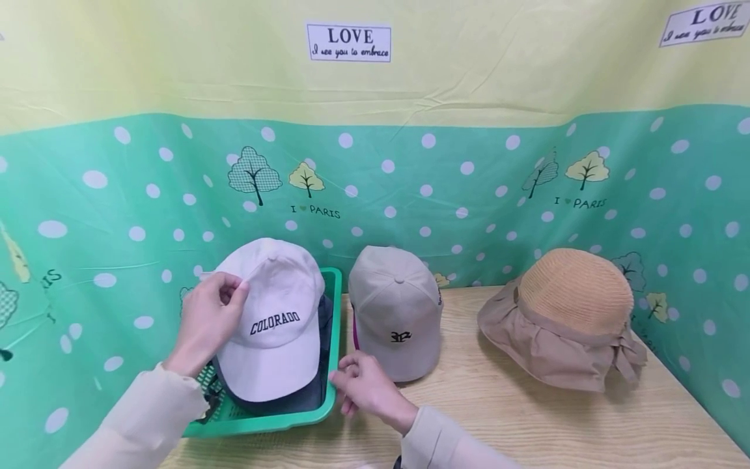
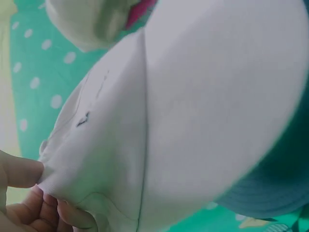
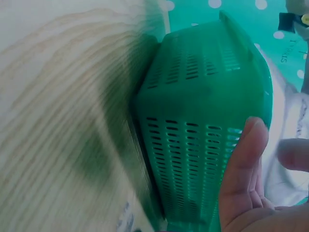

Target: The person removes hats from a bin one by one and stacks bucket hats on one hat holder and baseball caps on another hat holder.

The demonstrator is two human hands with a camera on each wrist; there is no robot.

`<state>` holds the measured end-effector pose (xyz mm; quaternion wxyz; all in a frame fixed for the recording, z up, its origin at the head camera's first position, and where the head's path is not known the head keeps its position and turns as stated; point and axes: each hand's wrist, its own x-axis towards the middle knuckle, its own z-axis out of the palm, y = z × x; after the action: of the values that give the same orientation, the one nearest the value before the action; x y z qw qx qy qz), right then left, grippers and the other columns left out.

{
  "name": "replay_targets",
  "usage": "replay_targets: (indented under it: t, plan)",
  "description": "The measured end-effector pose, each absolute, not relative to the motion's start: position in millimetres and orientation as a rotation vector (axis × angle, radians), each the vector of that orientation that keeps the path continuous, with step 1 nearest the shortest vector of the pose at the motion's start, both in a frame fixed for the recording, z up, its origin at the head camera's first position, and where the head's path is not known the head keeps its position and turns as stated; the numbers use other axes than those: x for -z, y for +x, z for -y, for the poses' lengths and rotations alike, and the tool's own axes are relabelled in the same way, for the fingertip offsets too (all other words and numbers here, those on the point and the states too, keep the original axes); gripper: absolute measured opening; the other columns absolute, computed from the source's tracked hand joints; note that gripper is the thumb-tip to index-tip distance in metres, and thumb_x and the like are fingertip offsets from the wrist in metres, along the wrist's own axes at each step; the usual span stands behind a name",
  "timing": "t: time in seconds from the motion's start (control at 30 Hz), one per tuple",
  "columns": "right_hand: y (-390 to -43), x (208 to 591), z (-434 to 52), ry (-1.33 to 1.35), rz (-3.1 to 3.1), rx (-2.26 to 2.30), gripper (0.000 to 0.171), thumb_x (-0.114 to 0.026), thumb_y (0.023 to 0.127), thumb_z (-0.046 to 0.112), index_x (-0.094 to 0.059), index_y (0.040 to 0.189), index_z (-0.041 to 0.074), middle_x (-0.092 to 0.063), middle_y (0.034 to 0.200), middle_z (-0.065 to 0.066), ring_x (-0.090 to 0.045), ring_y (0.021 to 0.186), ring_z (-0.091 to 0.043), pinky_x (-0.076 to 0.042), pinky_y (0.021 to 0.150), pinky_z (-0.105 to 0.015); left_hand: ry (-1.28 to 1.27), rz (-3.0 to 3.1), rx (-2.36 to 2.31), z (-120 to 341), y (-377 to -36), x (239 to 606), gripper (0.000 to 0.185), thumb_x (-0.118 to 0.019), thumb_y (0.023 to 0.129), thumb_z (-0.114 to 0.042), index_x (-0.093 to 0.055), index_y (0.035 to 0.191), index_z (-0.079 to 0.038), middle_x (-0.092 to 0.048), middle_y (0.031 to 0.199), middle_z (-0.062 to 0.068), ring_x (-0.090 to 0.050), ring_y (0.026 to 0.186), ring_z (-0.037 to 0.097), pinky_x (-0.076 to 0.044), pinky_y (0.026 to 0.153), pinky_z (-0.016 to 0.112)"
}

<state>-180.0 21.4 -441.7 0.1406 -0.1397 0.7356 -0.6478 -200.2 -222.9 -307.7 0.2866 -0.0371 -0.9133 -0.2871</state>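
A white baseball cap (image 1: 272, 286) lettered COLORADO sits in a green plastic basket (image 1: 335, 326), on top of dark headwear (image 1: 293, 400). The left hand (image 1: 211, 322) pinches the cap's crown at its left side; the left wrist view shows thumb and fingers gripping the fabric (image 2: 111, 145). Beside the basket's right rim hovers the right hand (image 1: 369, 387), fingers loosely bent. In the right wrist view one fingertip (image 3: 256, 128) lies at the rim; whether it presses there I cannot tell. A grey cap (image 1: 398, 306) with a dark emblem stands just right of the basket.
A straw-crowned hat (image 1: 577, 293) with a brown fabric brim rests on the wooden table (image 1: 492, 423) at right. A green and yellow printed curtain (image 1: 404, 169) hangs behind and at both sides. Something small and dark (image 1: 211, 397) lies in the basket's left part.
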Motion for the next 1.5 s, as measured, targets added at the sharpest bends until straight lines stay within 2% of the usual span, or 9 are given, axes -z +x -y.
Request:
replay_targets:
  t: [0.17,0.3,0.4,0.57,0.7,1.0,1.17,1.37,1.5]
  plan:
    - [-185.3,435.4,-22.8,-0.388,-2.161,1.959,0.034,-0.059,0.095,0.031,-0.054,0.109,0.001,-0.061,0.075,-0.010,-0.061,0.054,-0.026,-0.054,0.051,-0.046,-0.101,2.449,0.894,215.5,-188.9,296.9,0.021,-0.057,0.095,-0.019,-0.062,0.094,0.002,-0.060,0.083,0.014,-0.053,0.073,0.023,-0.045,0.054,0.022]
    - [-187.8,429.2,-23.8,-0.370,-2.099,2.076,0.035,-0.054,0.097,0.033,-0.056,0.107,0.000,-0.061,0.074,-0.008,-0.059,0.057,-0.021,-0.054,0.053,-0.045,-0.064,2.520,1.031,210.3,-182.0,292.5,0.029,-0.055,0.097,-0.025,-0.062,0.100,0.002,-0.060,0.088,0.015,-0.052,0.076,0.022,-0.047,0.056,0.024]
    - [-187.8,426.7,-25.4,-0.361,-1.952,2.165,0.032,-0.052,0.098,0.028,-0.056,0.107,-0.002,-0.057,0.073,-0.005,-0.058,0.060,-0.017,-0.053,0.055,-0.039,-0.019,2.574,1.110,207.9,-178.9,293.6,0.031,-0.053,0.098,-0.028,-0.061,0.103,0.002,-0.059,0.090,0.014,-0.051,0.078,0.022,-0.048,0.057,0.025]
    - [-183.8,421.1,-29.6,-0.357,-1.600,2.292,0.020,-0.050,0.097,0.014,-0.052,0.106,-0.004,-0.061,0.081,-0.006,-0.063,0.070,-0.015,-0.052,0.060,-0.028,0.042,2.591,1.158,209.0,-176.2,301.3,0.033,-0.054,0.097,-0.029,-0.061,0.104,0.003,-0.058,0.091,0.014,-0.051,0.079,0.021,-0.048,0.058,0.024]
    - [-181.8,412.1,-36.0,-0.427,-1.453,2.337,0.018,-0.049,0.099,0.013,-0.050,0.108,-0.003,-0.065,0.087,-0.006,-0.064,0.073,-0.012,-0.050,0.059,-0.024,0.075,2.570,1.164,213.4,-174.2,310.1,0.033,-0.055,0.097,-0.029,-0.061,0.106,0.003,-0.059,0.094,0.014,-0.051,0.081,0.021,-0.048,0.059,0.022]
    - [-179.2,391.3,-50.6,-0.525,-1.404,2.361,0.020,-0.045,0.102,0.015,-0.047,0.113,-0.002,-0.065,0.096,-0.007,-0.067,0.084,-0.015,-0.055,0.069,-0.028,0.103,2.498,1.206,221.7,-160.9,328.1,0.033,-0.052,0.098,-0.032,-0.061,0.106,-0.001,-0.063,0.094,0.012,-0.055,0.077,0.014,-0.046,0.062,0.019]
    - [-180.6,382.9,-56.6,-0.520,-1.379,2.411,0.014,-0.045,0.102,0.014,-0.048,0.109,0.002,-0.065,0.097,-0.006,-0.066,0.085,-0.014,-0.055,0.071,-0.028,0.160,2.508,1.151,215.5,-151.3,341.7,0.025,-0.052,0.099,-0.025,-0.059,0.101,-0.001,-0.061,0.094,0.012,-0.053,0.078,0.016,-0.044,0.063,0.021]
    - [-180.8,377.1,-63.4,-0.515,-1.359,2.450,0.011,-0.045,0.101,0.014,-0.049,0.107,0.005,-0.065,0.096,-0.004,-0.066,0.084,-0.013,-0.055,0.071,-0.029,0.148,2.521,1.505,203.2,-144.2,356.0,0.036,-0.047,0.101,-0.026,-0.049,0.122,0.004,-0.060,0.101,0.016,-0.059,0.078,0.015,-0.052,0.065,0.026]
    - [-180.1,374.8,-69.9,-0.549,-1.411,2.447,0.007,-0.048,0.099,0.011,-0.050,0.102,0.005,-0.066,0.090,-0.002,-0.066,0.078,-0.012,-0.054,0.067,-0.027,0.018,2.388,1.829,198.6,-144.2,357.2,0.036,-0.053,0.099,-0.017,-0.044,0.126,0.005,-0.063,0.096,0.007,-0.059,0.076,0.012,-0.052,0.069,0.025]
